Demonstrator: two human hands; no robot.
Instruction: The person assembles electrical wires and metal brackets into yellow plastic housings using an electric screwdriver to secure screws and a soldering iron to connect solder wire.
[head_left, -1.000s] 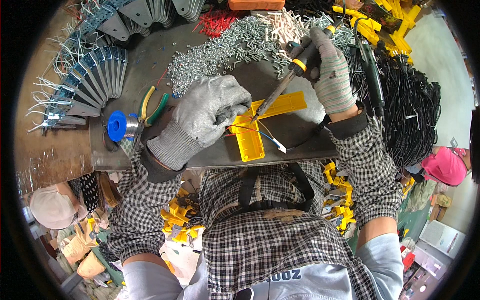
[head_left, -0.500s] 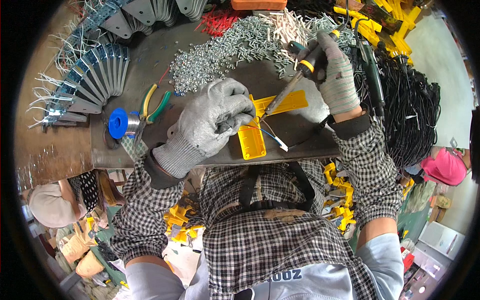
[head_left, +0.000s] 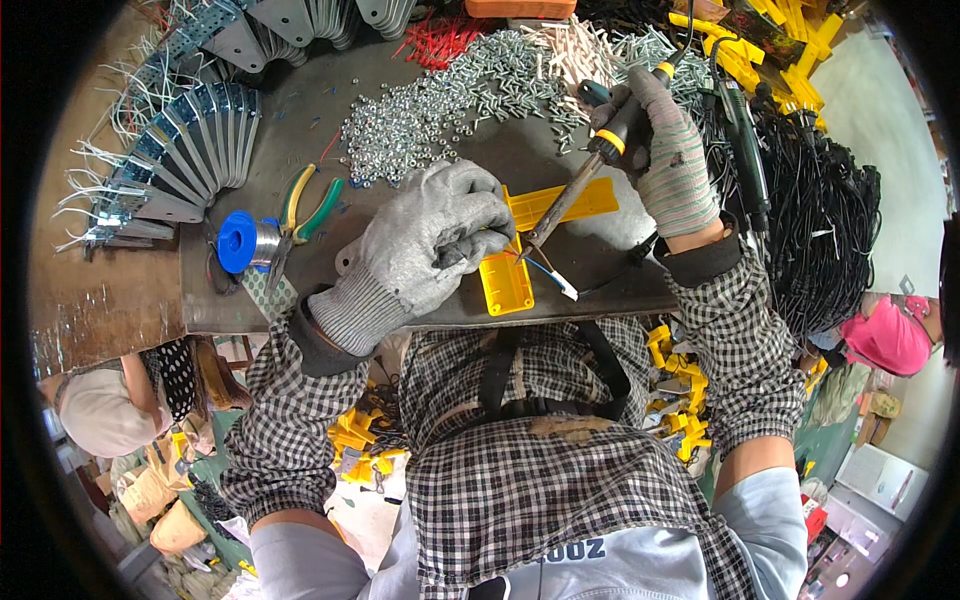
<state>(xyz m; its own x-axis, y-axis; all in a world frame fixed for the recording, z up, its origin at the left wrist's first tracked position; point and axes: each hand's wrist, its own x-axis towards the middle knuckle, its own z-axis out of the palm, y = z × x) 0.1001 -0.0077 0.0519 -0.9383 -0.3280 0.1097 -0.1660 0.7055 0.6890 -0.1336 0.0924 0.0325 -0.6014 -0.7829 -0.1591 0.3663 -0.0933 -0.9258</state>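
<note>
My right hand (head_left: 675, 155), in a striped glove with dark fingertips, is closed around the black handle of a soldering iron (head_left: 571, 198). The iron slants down to the left, its tip at thin wires over a yellow plastic housing (head_left: 508, 288). A yellow arm-like part (head_left: 588, 201) extends to the right behind the iron. My left hand (head_left: 425, 228), in a grey glove, has its fingers pinched together at the housing's upper left; what they hold is hidden. Red and blue wires emerge near those fingers, and a white connector (head_left: 569, 292) lies right of the housing.
Pliers (head_left: 317, 210) and a blue solder spool (head_left: 238, 243) lie left of my hands. Nuts (head_left: 395, 125) and screws (head_left: 510, 75) are heaped behind. Metal brackets with wires (head_left: 190, 150) stand at far left; black cables (head_left: 815, 210) are piled right. Other people sit beyond the table.
The soldering iron's tip has moved slightly down toward the wires, my right hand shifting a little with it. The left hand and yellow housing have barely moved.
</note>
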